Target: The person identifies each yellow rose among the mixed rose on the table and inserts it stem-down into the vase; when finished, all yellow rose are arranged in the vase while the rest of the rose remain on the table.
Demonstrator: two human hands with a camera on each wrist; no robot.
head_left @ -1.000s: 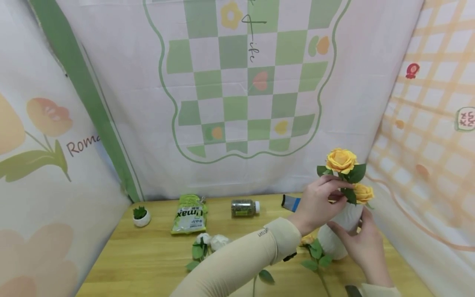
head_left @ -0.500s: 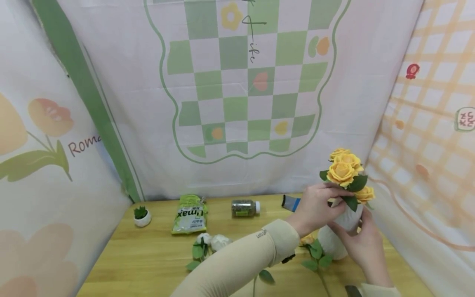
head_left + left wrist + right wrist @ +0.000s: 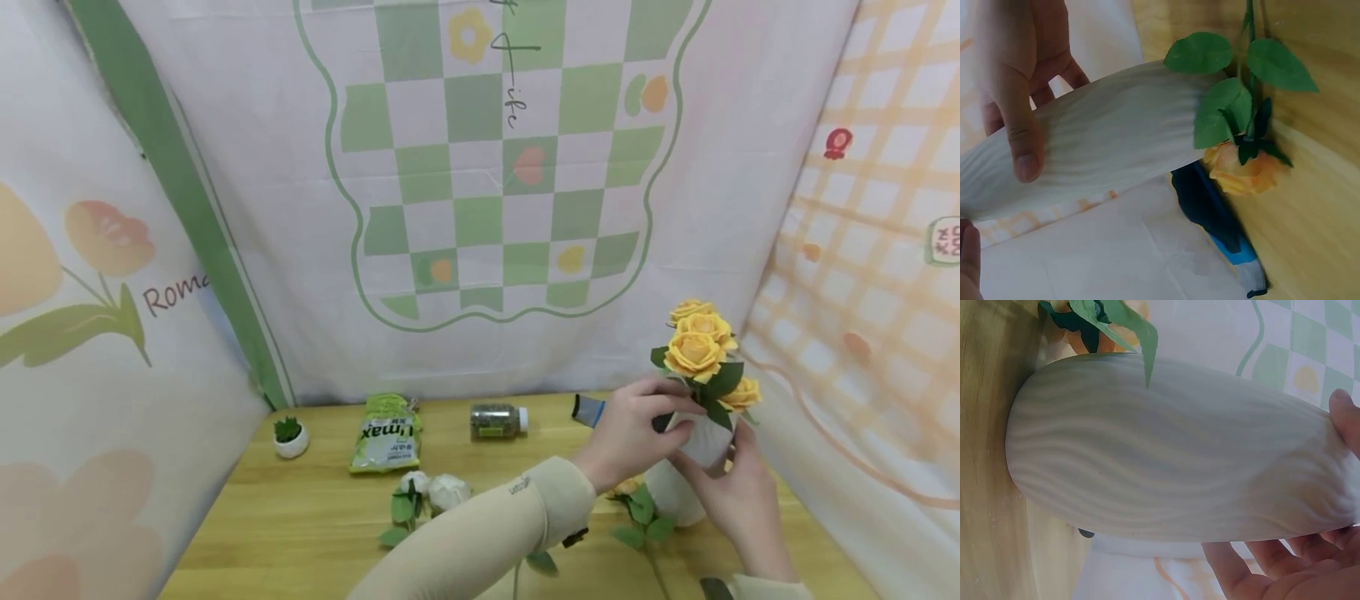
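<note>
White ribbed ceramic vase [image 3: 693,467] is standing upright on the wooden table [image 3: 300,533], toward its right end. Right hand [image 3: 738,500] is cupping the vase's neck, thumb and fingers curled on it. Left hand [image 3: 630,429] is closing its fingers round the stems at the vase mouth. Yellow fabric roses [image 3: 701,346] are now sitting lower and bunched together than a second ago, so the newest stem looks seated. A loose yellow rose [image 3: 1244,169] is lying at the vase's foot; white roses [image 3: 435,492] are lying left of the vase.
</note>
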